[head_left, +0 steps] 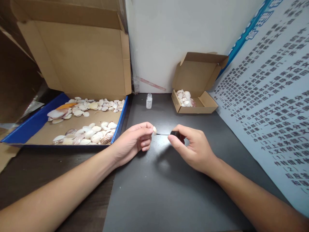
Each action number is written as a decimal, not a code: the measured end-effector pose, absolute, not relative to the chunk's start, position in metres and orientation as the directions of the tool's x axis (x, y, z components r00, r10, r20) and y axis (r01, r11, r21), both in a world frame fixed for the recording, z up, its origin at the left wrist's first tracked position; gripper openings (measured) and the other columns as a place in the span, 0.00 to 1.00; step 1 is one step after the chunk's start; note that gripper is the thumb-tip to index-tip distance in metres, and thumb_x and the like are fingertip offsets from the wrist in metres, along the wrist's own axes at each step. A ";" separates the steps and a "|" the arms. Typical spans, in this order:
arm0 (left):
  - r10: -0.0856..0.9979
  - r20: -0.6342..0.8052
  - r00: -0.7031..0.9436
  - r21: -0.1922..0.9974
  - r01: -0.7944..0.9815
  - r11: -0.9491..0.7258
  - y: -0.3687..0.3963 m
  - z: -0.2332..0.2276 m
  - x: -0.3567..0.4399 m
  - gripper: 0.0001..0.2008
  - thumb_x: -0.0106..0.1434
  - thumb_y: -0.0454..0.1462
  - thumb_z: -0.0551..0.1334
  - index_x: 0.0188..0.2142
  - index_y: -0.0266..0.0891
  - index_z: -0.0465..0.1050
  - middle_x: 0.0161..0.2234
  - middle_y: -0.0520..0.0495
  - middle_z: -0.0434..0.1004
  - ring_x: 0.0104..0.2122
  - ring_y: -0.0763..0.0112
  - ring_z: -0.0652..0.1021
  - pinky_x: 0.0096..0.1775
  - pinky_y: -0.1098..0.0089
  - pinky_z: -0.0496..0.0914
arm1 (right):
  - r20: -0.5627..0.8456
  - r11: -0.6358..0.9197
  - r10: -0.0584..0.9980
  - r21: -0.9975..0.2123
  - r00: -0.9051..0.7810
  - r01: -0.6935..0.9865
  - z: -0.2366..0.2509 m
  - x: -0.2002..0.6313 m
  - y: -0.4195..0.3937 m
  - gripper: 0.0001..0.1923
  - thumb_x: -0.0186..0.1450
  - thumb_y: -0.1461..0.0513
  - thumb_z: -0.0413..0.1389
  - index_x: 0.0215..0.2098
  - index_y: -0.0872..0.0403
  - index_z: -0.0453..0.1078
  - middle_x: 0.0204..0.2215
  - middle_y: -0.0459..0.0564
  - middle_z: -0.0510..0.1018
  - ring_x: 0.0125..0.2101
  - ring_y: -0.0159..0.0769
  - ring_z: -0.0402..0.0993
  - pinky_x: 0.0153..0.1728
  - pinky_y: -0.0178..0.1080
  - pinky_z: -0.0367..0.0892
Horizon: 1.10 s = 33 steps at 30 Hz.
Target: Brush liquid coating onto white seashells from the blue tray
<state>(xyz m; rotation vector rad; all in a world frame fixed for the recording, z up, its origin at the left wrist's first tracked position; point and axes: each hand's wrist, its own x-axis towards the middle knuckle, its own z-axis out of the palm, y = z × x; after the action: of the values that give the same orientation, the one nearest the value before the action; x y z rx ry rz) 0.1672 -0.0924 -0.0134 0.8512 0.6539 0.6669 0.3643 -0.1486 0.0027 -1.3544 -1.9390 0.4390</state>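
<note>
Between the thumb and fingers of my left hand [138,137] is a small pale seashell [154,130], held above the dark grey mat. My right hand [193,145] grips the black cap of a brush applicator [175,133]. Its thin stem points left, and the dark tip is at the shell's edge; whether it touches I cannot tell. Behind my hands stands a small clear bottle [149,101] with a white label, upright and without its cap.
At the left, a blue-edged cardboard box [96,118] with its lid up holds many seashells in two groups. A smaller open cardboard box [196,110] at the back right has shells in its left part. A printed sheet [267,96] slopes along the right side.
</note>
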 end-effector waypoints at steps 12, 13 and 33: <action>0.737 -0.249 0.628 0.821 -0.266 0.505 -0.093 -0.012 0.167 0.04 0.63 0.35 0.62 0.32 0.36 0.69 0.20 0.58 0.52 0.19 0.80 0.57 0.22 0.78 0.56 | 0.359 0.422 0.904 -0.664 -0.232 0.617 0.004 0.365 -0.148 0.14 0.69 0.57 0.52 0.27 0.52 0.63 0.20 0.42 0.67 0.21 0.29 0.62 0.24 0.33 0.58; 0.738 -0.251 0.627 0.822 -0.265 0.504 -0.093 -0.012 0.168 0.04 0.63 0.35 0.62 0.32 0.36 0.70 0.20 0.58 0.52 0.19 0.80 0.57 0.22 0.78 0.56 | 0.355 0.421 0.905 -0.665 -0.234 0.618 0.003 0.365 -0.148 0.14 0.69 0.56 0.52 0.27 0.52 0.63 0.20 0.42 0.67 0.21 0.29 0.62 0.24 0.33 0.58; 0.744 -0.268 0.612 0.844 -0.224 0.488 -0.094 -0.010 0.168 0.08 0.62 0.34 0.63 0.28 0.38 0.65 0.20 0.59 0.49 0.19 0.80 0.57 0.23 0.78 0.56 | 0.418 0.437 0.890 -0.663 -0.183 0.609 0.005 0.364 -0.149 0.12 0.69 0.57 0.53 0.28 0.52 0.64 0.20 0.42 0.69 0.22 0.29 0.63 0.25 0.32 0.59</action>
<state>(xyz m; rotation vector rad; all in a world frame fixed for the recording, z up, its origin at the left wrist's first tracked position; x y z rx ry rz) 0.1678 -0.0942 -0.0104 0.8702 0.6875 0.6484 0.3643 -0.1485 0.0051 -1.2673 -1.8961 0.4480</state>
